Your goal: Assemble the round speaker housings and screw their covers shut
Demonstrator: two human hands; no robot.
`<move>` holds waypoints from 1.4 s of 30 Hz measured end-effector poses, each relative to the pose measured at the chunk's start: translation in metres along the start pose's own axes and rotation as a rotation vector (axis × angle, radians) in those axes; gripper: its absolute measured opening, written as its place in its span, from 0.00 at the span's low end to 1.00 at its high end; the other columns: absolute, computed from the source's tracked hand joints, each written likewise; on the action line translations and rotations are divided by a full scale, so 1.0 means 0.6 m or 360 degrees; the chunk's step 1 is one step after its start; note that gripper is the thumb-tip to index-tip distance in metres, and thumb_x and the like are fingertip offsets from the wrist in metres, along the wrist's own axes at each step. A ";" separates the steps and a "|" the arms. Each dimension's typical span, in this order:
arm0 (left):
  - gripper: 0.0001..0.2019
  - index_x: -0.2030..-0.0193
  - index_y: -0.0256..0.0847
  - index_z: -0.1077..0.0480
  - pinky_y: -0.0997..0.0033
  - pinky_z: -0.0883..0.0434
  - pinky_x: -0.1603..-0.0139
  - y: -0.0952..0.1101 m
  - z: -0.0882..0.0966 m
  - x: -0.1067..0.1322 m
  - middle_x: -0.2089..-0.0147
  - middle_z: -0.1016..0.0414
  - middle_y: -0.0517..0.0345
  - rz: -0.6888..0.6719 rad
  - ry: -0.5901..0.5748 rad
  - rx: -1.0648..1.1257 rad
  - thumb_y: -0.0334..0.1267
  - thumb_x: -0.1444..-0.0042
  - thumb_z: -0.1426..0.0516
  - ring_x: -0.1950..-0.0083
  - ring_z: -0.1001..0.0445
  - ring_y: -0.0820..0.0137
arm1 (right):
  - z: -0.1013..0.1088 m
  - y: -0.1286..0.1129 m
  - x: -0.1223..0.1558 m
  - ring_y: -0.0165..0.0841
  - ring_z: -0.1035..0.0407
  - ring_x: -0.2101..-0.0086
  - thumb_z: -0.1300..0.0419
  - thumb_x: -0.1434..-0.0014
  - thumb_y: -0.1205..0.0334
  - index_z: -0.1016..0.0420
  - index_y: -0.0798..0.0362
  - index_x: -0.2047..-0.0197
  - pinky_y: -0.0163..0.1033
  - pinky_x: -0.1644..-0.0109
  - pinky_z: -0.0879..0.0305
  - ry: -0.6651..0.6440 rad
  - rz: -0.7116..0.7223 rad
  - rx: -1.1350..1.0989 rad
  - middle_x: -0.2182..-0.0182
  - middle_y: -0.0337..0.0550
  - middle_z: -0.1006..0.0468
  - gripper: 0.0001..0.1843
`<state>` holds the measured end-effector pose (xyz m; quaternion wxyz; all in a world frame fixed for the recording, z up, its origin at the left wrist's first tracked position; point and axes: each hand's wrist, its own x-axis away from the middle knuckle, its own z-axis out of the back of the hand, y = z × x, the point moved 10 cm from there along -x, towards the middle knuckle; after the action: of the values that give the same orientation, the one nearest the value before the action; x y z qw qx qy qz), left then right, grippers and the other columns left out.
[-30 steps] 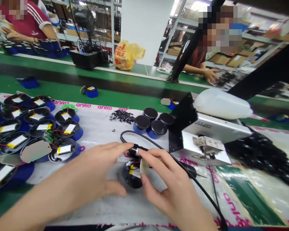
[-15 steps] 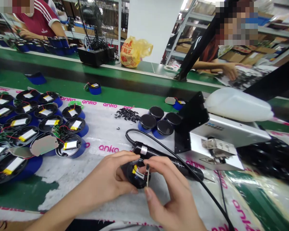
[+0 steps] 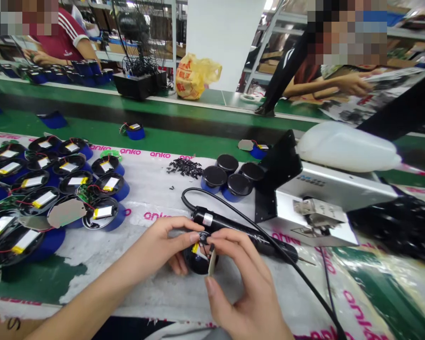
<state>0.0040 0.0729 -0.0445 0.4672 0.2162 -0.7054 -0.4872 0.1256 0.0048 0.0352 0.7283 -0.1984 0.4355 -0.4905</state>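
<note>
A small round black housing (image 3: 194, 265) with a yellow-ended battery inside sits in front of me, open side up. My left hand (image 3: 175, 243) is closed at its left rim; the thumb and forefinger meet over the far edge, other fingers rest against its side. Whether they also pinch a wire is hidden. My right hand (image 3: 246, 278) holds a thin circuit board (image 3: 211, 265) on edge at the housing's right side, between thumb and fingers. Just beyond my hands lies a black electric screwdriver (image 3: 233, 229) with its cable.
Several blue housings with batteries (image 3: 106, 212) crowd the left. Black screws (image 3: 185, 167) lie in a heap beside capped blue housings (image 3: 214, 177). At right are a metal screw feeder (image 3: 326, 203) and a white squeeze bottle (image 3: 347, 147). Two co-workers sit across the green bench.
My left thumb has moved from the housing's near side up to its far rim, near the forefinger. The right hand has shifted slightly left with the board. A co-worker's hands across moved right.
</note>
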 end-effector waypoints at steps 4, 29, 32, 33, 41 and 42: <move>0.11 0.56 0.39 0.25 0.84 0.34 0.86 0.005 -0.010 -0.001 0.80 0.26 0.67 -0.0021 0.0025 -0.0021 0.41 0.43 0.37 0.86 0.32 0.78 | 0.001 -0.007 -0.002 0.32 0.31 0.47 0.42 0.42 0.69 0.35 0.50 0.42 0.33 0.42 0.31 0.0011 0.0083 0.0027 0.47 0.46 0.34 0.24; 0.23 0.35 0.36 0.31 0.71 0.22 0.64 -0.024 -0.013 0.030 0.67 0.18 0.54 -0.0062 -0.0165 0.0281 0.44 0.33 0.47 0.70 0.18 0.69 | -0.025 -0.038 -0.016 0.35 0.36 0.44 0.43 0.33 0.70 0.29 0.54 0.41 0.37 0.41 0.29 -0.0284 0.0354 0.0582 0.44 0.46 0.25 0.17; 0.22 0.37 0.38 0.29 0.71 0.21 0.66 -0.025 -0.014 0.025 0.65 0.16 0.53 -0.0069 -0.0165 0.0350 0.44 0.34 0.45 0.71 0.18 0.70 | -0.031 -0.042 -0.016 0.37 0.36 0.45 0.42 0.33 0.69 0.28 0.55 0.41 0.40 0.44 0.27 -0.0319 0.0435 0.0676 0.45 0.46 0.24 0.17; 0.22 0.38 0.38 0.28 0.72 0.21 0.67 -0.023 -0.014 0.022 0.64 0.16 0.54 -0.0076 -0.0159 0.0350 0.44 0.34 0.45 0.72 0.19 0.70 | -0.033 -0.045 -0.015 0.38 0.36 0.46 0.42 0.33 0.69 0.28 0.55 0.41 0.41 0.44 0.27 -0.0327 0.0475 0.0713 0.45 0.46 0.23 0.17; 0.19 0.41 0.35 0.25 0.75 0.23 0.74 -0.026 -0.006 0.017 0.73 0.17 0.58 -0.0015 0.0011 0.0289 0.40 0.34 0.44 0.78 0.21 0.72 | -0.028 -0.047 -0.011 0.46 0.34 0.48 0.42 0.34 0.68 0.24 0.53 0.43 0.53 0.51 0.23 -0.0235 0.0433 0.0920 0.45 0.57 0.27 0.17; 0.18 0.41 0.34 0.25 0.76 0.23 0.75 -0.025 -0.006 0.018 0.74 0.18 0.59 -0.0012 0.0026 0.0281 0.40 0.34 0.44 0.79 0.21 0.72 | -0.029 -0.046 -0.011 0.46 0.34 0.48 0.43 0.34 0.69 0.25 0.53 0.43 0.53 0.52 0.23 -0.0252 0.0397 0.0929 0.46 0.57 0.27 0.18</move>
<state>-0.0005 0.0563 -0.0528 0.4502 0.2632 -0.7410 -0.4231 0.0955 0.0008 0.0485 0.8405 0.0361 0.2394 -0.4847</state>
